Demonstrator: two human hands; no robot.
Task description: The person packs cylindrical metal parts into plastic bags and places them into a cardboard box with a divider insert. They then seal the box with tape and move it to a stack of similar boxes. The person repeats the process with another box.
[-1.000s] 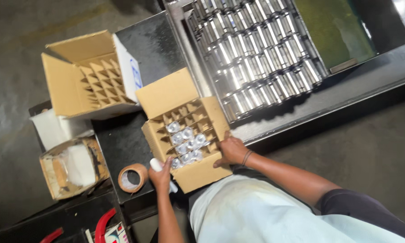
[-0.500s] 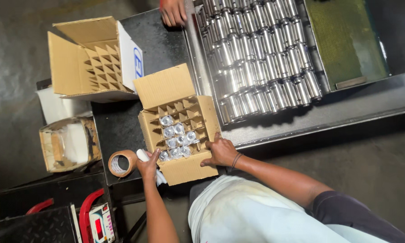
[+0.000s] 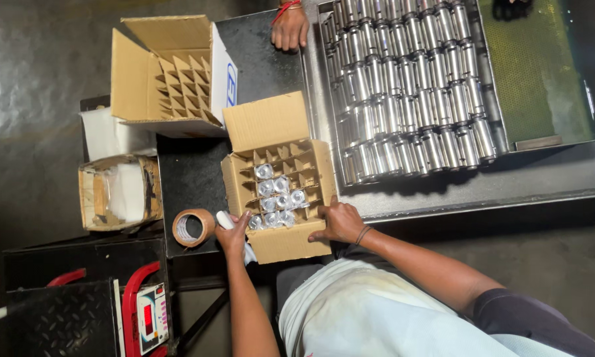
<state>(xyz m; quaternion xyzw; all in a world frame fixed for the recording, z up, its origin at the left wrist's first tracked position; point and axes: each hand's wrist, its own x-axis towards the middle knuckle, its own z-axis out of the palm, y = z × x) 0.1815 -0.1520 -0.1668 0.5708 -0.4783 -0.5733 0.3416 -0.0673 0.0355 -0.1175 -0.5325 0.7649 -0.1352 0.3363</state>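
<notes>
Left hand (image 3: 233, 233) fingers are curling around a small white object at the near-left corner of a divided cardboard box (image 3: 281, 192). Right hand (image 3: 340, 221) is lying flat, fingers spread, on the box's near-right corner. Shiny cans (image 3: 275, 196) are filling several cells. The box is sitting at the worktop (image 3: 191, 175) near edge, a tape roll (image 3: 193, 227) just beside it.

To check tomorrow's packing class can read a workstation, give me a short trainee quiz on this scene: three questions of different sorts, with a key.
1. True or false: the divided box that the right hand rests on is completely full of cans.
2. What lies just beside the left hand? A) tape roll B) scissors C) hammer
3. Fill in: the other open box holds only cardboard ____.

Key: 1 false, about half its cells are empty; 2 A; 3 dividers.
</notes>
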